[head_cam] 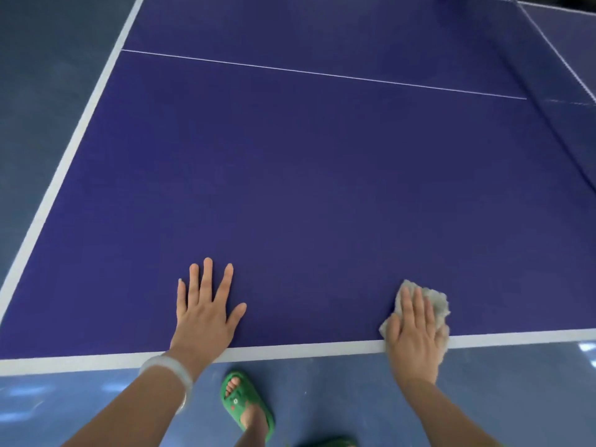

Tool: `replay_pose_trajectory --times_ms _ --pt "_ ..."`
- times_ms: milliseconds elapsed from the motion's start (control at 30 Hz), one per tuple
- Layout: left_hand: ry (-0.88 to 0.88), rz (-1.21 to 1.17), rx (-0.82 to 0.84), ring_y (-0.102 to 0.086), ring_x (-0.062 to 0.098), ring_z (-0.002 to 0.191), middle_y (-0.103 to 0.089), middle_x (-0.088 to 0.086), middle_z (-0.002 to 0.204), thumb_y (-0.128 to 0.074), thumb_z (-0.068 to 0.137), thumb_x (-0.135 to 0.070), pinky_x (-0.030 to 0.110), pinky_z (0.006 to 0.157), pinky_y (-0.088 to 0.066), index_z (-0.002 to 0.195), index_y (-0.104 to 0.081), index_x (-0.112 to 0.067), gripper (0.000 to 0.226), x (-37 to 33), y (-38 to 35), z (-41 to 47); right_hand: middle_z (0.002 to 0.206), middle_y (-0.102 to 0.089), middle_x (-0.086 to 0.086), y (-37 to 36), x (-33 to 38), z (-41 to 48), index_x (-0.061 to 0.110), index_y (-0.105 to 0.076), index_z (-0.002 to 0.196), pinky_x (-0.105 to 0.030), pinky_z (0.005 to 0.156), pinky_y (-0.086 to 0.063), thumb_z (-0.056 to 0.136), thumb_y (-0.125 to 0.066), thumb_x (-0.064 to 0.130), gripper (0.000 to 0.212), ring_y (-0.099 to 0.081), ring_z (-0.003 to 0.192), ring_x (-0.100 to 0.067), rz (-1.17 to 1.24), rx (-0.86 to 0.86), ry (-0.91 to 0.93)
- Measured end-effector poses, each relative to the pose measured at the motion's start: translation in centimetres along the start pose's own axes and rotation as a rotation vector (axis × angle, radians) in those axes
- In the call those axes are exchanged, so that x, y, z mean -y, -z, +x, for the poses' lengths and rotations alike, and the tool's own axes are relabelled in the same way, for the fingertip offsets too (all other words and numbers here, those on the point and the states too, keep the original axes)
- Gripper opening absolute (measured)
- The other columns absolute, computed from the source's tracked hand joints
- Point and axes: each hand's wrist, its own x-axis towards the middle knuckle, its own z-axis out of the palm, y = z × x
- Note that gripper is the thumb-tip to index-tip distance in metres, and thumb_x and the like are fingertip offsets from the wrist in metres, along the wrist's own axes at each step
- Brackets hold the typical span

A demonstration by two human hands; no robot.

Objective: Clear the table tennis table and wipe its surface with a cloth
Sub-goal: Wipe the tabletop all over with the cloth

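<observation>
Cloth (436, 301) under right hand (414, 338), left hand (206, 314) flat

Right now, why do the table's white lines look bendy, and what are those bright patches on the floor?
Head view: the wide-angle lens slightly bows the white side line of the table; the pale patches on the floor are glare off its glossy surface; the cloth under the right hand looks slightly soft.

No readable text, labels or numbers appear anywhere.
</observation>
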Motion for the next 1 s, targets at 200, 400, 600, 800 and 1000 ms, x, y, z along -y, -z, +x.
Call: replay_pose_trajectory --times_ms 200,400,600,800,1000 --pt "0.134 -0.072 0.028 0.015 0.029 0.15 0.01 0.008 0.164 -0.026 0.099 -0.058 0.046 0.122 0.005 0.157 -0.008 -0.022 0.071 -3.8 0.4 0.8 0.166 -0.002 0.002 -1.8 7.5 -2.8 0.029 -0.003 0.156 -0.053 0.121 -0.001 0.102 -0.021 0.04 0.059 -0.001 0.153 -0.02 0.059 -0.024 0.039" --pt "-0.085 -0.118 0.036 0.018 0.024 0.15 0.012 0.006 0.164 -0.023 0.102 -0.052 0.038 0.122 0.009 0.157 -0.006 -0.021 0.066 -13.0 -0.6 1.5 0.165 -0.015 0.006 -1.9 2.6 -2.0 0.027 -0.021 0.157 -0.049 0.118 -0.014 0.099 -0.034 0.039 0.06 -0.015 0.152 -0.017 -0.075 0.009 0.733" --pt "-0.265 -0.073 0.091 0.021 0.024 0.149 0.017 0.006 0.163 -0.022 0.102 -0.052 0.04 0.122 0.01 0.156 0.001 -0.02 0.068 -21.4 -2.6 2.1 0.165 -0.012 0.005 0.0 -7.2 3.5 0.031 -0.01 0.154 -0.05 0.122 -0.004 0.098 -0.012 0.044 0.058 -0.004 0.152 -0.014 0.126 -0.058 -0.192" --pt "-0.258 0.044 0.191 0.039 0.035 0.139 0.04 0.014 0.152 -0.021 0.096 -0.066 0.05 0.116 0.021 0.147 0.031 -0.024 0.084 -26.3 -4.7 2.9 0.165 -0.014 0.004 -0.5 -8.0 2.4 0.025 -0.02 0.157 -0.047 0.123 -0.005 0.1 -0.019 0.041 0.059 -0.009 0.152 -0.017 0.051 -0.079 0.007" --pt "-0.236 0.108 0.265 0.051 0.037 0.129 0.056 0.014 0.138 -0.013 0.089 -0.076 0.054 0.111 0.026 0.131 0.051 -0.023 0.094 -26.6 -5.4 3.5 0.165 -0.008 0.008 1.3 -18.0 6.4 0.03 -0.01 0.157 -0.047 0.123 -0.006 0.102 -0.015 0.043 0.056 -0.002 0.152 -0.012 0.016 -0.022 0.107"
